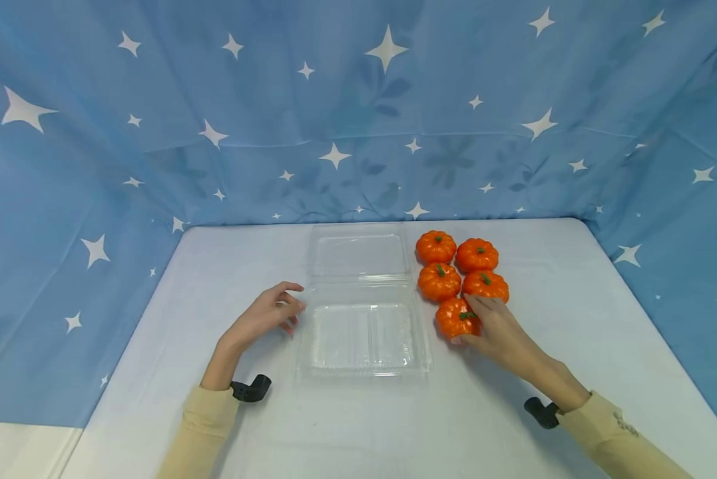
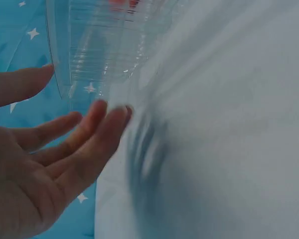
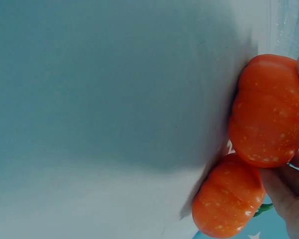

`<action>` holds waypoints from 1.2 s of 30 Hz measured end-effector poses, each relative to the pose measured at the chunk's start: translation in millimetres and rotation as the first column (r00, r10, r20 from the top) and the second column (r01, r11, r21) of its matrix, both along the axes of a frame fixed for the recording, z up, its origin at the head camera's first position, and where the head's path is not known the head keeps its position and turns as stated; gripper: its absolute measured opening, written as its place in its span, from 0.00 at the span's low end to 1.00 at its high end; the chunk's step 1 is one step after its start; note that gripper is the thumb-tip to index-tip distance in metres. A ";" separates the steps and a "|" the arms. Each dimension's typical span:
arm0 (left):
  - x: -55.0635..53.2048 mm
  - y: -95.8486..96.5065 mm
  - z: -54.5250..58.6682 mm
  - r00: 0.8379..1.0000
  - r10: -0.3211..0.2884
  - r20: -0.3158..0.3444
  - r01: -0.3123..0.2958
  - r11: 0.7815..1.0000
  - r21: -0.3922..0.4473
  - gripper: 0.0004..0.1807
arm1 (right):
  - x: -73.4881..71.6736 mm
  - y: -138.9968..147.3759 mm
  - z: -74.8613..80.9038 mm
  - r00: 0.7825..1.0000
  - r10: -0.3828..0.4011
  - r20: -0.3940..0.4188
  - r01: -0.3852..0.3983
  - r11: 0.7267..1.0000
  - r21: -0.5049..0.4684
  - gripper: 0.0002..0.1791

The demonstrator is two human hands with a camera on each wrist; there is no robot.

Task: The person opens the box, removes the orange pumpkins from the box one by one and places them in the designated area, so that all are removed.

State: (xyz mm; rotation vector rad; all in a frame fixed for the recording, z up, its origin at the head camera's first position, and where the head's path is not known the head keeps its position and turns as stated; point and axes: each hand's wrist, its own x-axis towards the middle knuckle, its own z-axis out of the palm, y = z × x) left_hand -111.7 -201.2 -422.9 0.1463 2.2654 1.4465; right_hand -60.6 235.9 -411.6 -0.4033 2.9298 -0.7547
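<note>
My right hand (image 1: 502, 332) holds the nearest small orange pumpkin (image 1: 456, 319), its thumb on the near side and fingers on the far side. In the right wrist view this pumpkin (image 3: 269, 112) fills the right edge, close against the table, with fingertips (image 3: 281, 191) at its lower side. A second pumpkin (image 3: 226, 199) sits right beside it. My left hand (image 1: 268, 313) hovers by the left edge of a clear plastic clamshell box (image 1: 364, 369), fingers loosely bent and holding nothing. The left wrist view shows its thumb (image 2: 35, 82) right at the box's rim (image 2: 60, 55).
Several more pumpkins (image 1: 439, 282) with green stems stand in two columns right of the box. The box's lid (image 1: 358, 256) lies folded back toward the far table edge. A white cloth covers the table (image 1: 346, 432); a blue star-patterned curtain (image 1: 274, 100) hangs behind and along the sides.
</note>
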 end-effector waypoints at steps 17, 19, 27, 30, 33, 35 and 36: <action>-29.3 17.9 15.6 0.687 -0.272 -0.674 -0.186 0.831 -0.525 0.29 | -50.3 -4.9 12.0 0.988 0.068 -0.142 -0.080 0.993 -0.083 0.35; -33.7 22.8 18.5 0.646 -0.285 -0.709 -0.223 0.817 -0.532 0.28 | -61.0 -8.0 14.6 0.970 0.101 -0.221 -0.117 0.992 -0.058 0.33; -53.8 42.7 31.3 0.595 -0.366 -0.715 -0.227 0.777 -0.587 0.34 | -87.9 -21.4 20.0 0.881 0.214 -0.423 -0.173 0.976 0.133 0.36; -60.1 47.1 35.2 0.627 -0.390 -0.674 -0.184 0.766 -0.615 0.38 | -91.4 -27.0 23.6 0.889 0.226 -0.397 -0.165 0.969 0.183 0.42; -63.9 48.4 36.9 0.660 -0.415 -0.627 -0.153 0.743 -0.652 0.40 | -93.5 -33.0 26.6 0.905 0.236 -0.354 -0.167 0.962 0.214 0.45; -64.9 48.4 37.2 0.672 -0.421 -0.610 -0.143 0.734 -0.664 0.41 | -94.0 -35.0 27.8 0.913 0.238 -0.332 -0.168 0.959 0.227 0.46; -65.2 48.4 37.2 0.679 -0.427 -0.597 -0.136 0.726 -0.674 0.42 | -94.2 -36.1 27.9 0.915 0.237 -0.326 -0.167 0.959 0.228 0.46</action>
